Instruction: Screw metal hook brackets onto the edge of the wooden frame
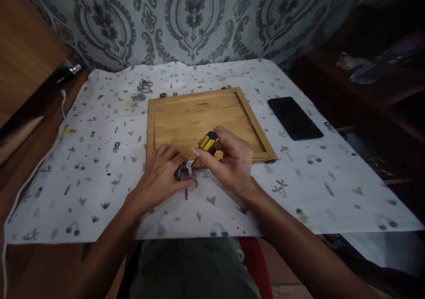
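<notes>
Screwdriver point(208, 141): yellow and black handle raised toward the far right, shaft slanting down toward the near left; its long axis runs diagonally, with the tip end at the metal piece point(189, 168).
Metal piece: silvery, with two curved bands side by side, one left and one right; each band's longer run goes roughly far to near.
Right hand point(236, 158): fingers pinching the screwdriver handle, thumb along its near-left side; the handle's butt shows above the grip.
Left hand point(160, 171): fingers closed about the metal piece, forefinger on its far-left side and thumb under its near side; the right band shows beyond the fingertips, the left one partly hidden between them.
Place of work: at the near edge of the framed wooden board point(202, 122); whether the metal piece touches the board cannot be told.
Bench point(212, 215): covered by a white printed cloth.
Right of board: a black phone point(295, 118), lying flat.
Far left of board: a cluster of silvery metal parts point(142, 90).
</notes>
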A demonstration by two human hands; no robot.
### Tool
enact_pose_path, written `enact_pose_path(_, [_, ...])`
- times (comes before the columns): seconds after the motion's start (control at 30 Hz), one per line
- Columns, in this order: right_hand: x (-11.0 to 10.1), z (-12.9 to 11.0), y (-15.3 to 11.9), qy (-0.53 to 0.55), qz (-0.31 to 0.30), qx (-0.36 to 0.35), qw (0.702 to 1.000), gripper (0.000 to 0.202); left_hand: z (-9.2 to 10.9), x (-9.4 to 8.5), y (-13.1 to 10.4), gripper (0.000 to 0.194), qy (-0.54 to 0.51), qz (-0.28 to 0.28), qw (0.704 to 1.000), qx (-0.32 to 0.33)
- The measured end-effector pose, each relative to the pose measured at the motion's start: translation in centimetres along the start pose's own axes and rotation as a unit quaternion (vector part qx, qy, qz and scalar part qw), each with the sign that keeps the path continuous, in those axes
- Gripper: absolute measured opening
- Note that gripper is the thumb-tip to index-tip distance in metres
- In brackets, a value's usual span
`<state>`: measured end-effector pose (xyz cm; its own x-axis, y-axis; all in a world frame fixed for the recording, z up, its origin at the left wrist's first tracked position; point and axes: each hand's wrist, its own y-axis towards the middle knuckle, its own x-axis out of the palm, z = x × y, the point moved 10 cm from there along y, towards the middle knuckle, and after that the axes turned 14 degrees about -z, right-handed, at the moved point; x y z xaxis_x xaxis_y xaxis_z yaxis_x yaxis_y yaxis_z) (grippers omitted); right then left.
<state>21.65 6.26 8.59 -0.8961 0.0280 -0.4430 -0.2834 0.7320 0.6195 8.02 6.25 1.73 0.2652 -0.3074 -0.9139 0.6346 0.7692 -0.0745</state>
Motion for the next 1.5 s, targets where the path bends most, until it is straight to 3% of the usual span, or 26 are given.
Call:
enact_pose_path(0.57, [0.0, -0.9, 0.1, 0.000, 0.010, -0.047, 0.999, 0.043, 0.1, -0.3, -0.2, 0.030, -0.022, 0.018, 1.000, 0.012])
enact_pose_path(0.9, [1.5, -1.3, 0.7, 0.023, -0.096, -0.083, 0.992, 0.029, 0.3, -0.5, -0.3, 0.027, -0.001, 0.038, 0.999, 0.033])
enact_pose_path(1.13, [1.6, 0.1, 0.9, 0.101, -0.104, -0.010, 0.989, 0.036, -0.2, -0.2, -0.3, 0.031, -0.006, 0.038, 0.999, 0.029])
enact_pose_path(1.33, [2.7, 1.8, 0.6, 0.208, -0.115, 0.070, 0.969, 0.046, -0.3, -0.2, -0.3, 0.030, -0.001, 0.042, 0.999, 0.028])
enact_pose_path(1.5, [3.1, 2.1, 0.5, 0.248, -0.136, 0.078, 0.956, 0.034, -0.3, -0.2, -0.2, 0.033, 0.004, 0.036, 0.999, 0.029])
